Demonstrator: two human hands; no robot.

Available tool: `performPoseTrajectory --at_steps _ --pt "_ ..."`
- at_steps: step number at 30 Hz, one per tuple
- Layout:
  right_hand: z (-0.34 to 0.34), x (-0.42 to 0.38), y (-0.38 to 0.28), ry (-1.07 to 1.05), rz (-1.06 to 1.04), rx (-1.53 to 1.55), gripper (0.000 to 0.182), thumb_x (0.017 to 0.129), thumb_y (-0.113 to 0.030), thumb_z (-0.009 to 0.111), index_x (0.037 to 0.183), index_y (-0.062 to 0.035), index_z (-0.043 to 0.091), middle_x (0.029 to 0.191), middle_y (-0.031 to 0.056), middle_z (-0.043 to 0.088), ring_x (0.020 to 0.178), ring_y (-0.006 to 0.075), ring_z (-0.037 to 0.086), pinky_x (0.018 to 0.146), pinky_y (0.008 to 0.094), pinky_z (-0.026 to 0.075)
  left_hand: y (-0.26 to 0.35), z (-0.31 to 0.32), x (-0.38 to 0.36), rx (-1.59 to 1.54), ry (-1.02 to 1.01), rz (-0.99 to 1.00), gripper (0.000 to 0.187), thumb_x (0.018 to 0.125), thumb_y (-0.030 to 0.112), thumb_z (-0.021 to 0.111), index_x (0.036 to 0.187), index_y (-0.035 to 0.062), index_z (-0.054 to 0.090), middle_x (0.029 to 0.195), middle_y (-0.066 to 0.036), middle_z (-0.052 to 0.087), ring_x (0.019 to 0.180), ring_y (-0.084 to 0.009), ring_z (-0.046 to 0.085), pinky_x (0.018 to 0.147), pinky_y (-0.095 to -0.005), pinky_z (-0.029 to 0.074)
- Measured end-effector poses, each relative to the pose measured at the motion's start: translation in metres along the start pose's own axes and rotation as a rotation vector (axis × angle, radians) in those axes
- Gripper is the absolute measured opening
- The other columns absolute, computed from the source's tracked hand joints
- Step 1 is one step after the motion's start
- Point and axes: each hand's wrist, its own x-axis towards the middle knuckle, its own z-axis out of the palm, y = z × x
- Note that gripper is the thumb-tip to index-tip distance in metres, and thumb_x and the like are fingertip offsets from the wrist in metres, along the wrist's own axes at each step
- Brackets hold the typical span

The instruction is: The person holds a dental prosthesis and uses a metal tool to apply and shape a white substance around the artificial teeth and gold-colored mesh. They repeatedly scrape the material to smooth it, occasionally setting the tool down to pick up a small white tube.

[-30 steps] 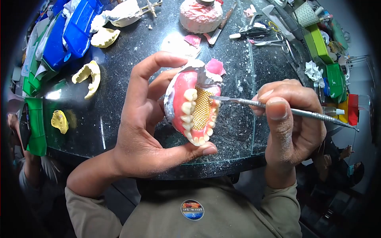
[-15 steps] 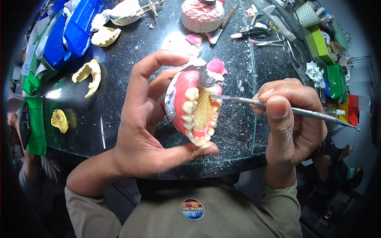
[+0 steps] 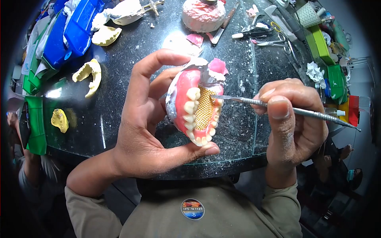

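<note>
My left hand (image 3: 143,115) grips a dental cast carrying a wax denture (image 3: 184,89), thumb at its front teeth and fingers at its far end. Pink wax and a row of white teeth curve round a gold mesh (image 3: 205,109) in the palate; grey-white plaster shows along the outer side. In my right hand (image 3: 291,117) is a metal wax carver (image 3: 254,102), held like a pen. Its flat tip overlaps the mesh's upper right edge, by the teeth. A piece of pink wax (image 3: 218,66) shows just past the cast.
Yellowish plaster pieces (image 3: 92,77) lie to the left on the dark, dusty table (image 3: 131,47), near blue trays (image 3: 81,27). At the back are a pink-smeared round block (image 3: 203,18), a knife (image 3: 225,23) and pliers (image 3: 260,27). Scissors (image 3: 283,43) lie right. Other people are at the sides.
Almost nothing differs. The cast, both hands and the carver sit a few pixels further right, and the table things shift slightly with the view.
</note>
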Motion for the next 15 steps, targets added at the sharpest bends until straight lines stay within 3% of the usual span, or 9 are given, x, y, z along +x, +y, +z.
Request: performPoseTrajectory --at_steps 15 --pt "-0.0003 -0.0002 0.0004 0.015 -0.015 -0.007 0.02 0.085 -0.017 0.057 0.086 0.0019 0.051 0.072 0.0097 0.056 0.061 0.0135 0.052 0.051 0.0218 0.042 0.0022 0.0022 -0.0003 -0.012 0.028 -0.042 0.103 0.059 0.002 0.078 0.131 -0.0008 0.005 0.119 -0.014 0.044 0.104 -0.0178 0.052 0.087 -0.0263 0.042"
